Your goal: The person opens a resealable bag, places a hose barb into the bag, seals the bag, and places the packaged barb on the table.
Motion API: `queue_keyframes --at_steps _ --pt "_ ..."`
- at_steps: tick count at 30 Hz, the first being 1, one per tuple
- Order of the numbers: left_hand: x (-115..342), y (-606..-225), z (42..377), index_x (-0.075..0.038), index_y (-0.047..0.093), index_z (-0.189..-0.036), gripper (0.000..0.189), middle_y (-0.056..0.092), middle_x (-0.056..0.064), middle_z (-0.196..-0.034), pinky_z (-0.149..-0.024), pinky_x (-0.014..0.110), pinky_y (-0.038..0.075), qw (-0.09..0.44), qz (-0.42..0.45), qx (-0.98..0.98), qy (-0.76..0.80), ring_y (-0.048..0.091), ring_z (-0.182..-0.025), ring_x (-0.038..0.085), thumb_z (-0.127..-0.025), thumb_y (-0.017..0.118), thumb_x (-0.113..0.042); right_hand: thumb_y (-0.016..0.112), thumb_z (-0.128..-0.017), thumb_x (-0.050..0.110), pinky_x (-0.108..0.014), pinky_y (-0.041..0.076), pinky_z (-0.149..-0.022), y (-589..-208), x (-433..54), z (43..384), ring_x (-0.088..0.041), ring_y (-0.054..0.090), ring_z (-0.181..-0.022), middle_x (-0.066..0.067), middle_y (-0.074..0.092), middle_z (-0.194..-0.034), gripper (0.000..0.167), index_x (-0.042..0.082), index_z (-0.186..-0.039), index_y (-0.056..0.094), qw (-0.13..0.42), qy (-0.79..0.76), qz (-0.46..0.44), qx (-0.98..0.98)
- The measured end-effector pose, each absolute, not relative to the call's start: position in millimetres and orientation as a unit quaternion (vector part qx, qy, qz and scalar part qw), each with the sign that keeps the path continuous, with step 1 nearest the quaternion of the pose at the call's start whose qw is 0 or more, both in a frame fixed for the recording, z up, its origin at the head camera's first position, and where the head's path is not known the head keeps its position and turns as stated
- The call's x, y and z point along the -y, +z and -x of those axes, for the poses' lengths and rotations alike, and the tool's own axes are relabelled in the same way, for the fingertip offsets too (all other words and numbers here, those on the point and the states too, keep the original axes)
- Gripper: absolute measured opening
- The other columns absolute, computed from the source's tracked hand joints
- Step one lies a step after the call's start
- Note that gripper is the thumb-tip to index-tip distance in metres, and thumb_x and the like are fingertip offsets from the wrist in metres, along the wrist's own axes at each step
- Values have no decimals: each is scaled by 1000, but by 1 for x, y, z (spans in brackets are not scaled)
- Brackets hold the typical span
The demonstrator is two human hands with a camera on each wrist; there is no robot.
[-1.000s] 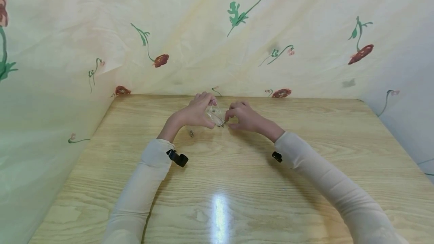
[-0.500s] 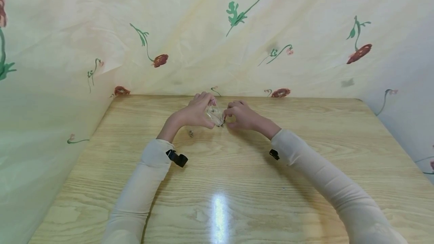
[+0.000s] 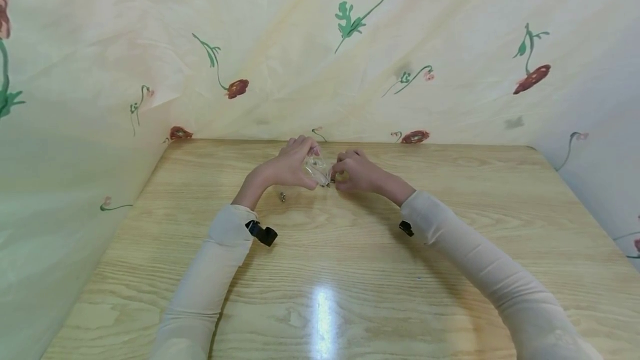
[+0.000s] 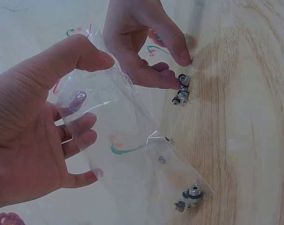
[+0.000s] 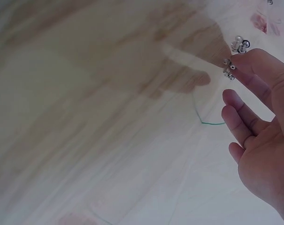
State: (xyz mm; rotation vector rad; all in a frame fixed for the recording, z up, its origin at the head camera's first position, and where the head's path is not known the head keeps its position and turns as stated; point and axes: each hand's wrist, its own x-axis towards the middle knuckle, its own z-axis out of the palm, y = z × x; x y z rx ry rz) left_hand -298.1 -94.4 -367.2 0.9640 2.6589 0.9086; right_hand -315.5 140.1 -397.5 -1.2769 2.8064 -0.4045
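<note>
My left hand [image 3: 287, 166] holds a clear plastic zip bag [image 4: 116, 105] with red lines at its mouth, thumb on one side and fingers showing through the film. A few small silver metal fittings with black rings [image 4: 191, 197] lie in the bag's lower corner. Facing the mouth side is my right hand [image 3: 362, 174], its thumb and index finger bent and apart. Its fingertips are right at loose metal fittings [image 4: 183, 89] of the same kind, beside the bag. In the right wrist view these loose fittings [image 5: 228, 72] appear at the fingertips.
Another small metal fitting [image 3: 283, 197] lies on the wooden table [image 3: 350, 271], left of the bag and near the left wrist. A flowered cloth [image 3: 300, 60] hangs behind the table and along its sides. Black wrist straps [image 3: 261, 233] hang below the cuffs.
The right hand has shifted slightly, and its thumb and index finger have drawn a little closer by the fittings. The left hand and bag stay in place.
</note>
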Motion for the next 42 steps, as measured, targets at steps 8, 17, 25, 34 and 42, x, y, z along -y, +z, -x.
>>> queue_keyframes --at_steps 8,17,25,34,42 --pt "94 -366 297 -4 42 -123 60 40 21 -118 -89 39 25 87 -324 -892 302 30 -108 27 -74 75 -17 77 -83 12 -57 35 -97 -398 -140 313 -27 57 -96 -11 66 -99 10 12 -93 77 18 -137 414 -900" --pt "92 -364 297 0 43 -125 62 40 21 -118 -90 39 25 93 -319 -893 302 29 -107 27 -75 76 -15 78 -81 12 -57 36 -96 -400 -141 311 -27 55 -92 -7 63 -95 6 14 -86 74 7 -128 423 -897" --pt "92 -366 298 1 43 -124 62 40 20 -116 -90 39 24 88 -324 -893 299 30 -106 27 -73 75 -15 76 -79 13 -53 34 -93 -402 -144 309 -25 50 -89 -6 62 -93 7 16 -84 71 8 -123 427 -896" --pt "92 -366 298 0 44 -123 62 42 20 -117 -92 39 26 83 -332 -891 299 32 -108 27 -73 76 -17 78 -77 14 -48 33 -88 -405 -145 308 -23 48 -87 -2 60 -90 12 18 -79 67 -8 -100 431 -897" --pt "91 -368 299 0 44 -124 63 41 21 -119 -91 40 26 85 -331 -892 295 31 -108 27 -74 78 -18 77 -78 14 -48 36 -89 -407 -146 306 -25 51 -90 -3 61 -91 11 18 -79 67 -3 -94 424 -901"
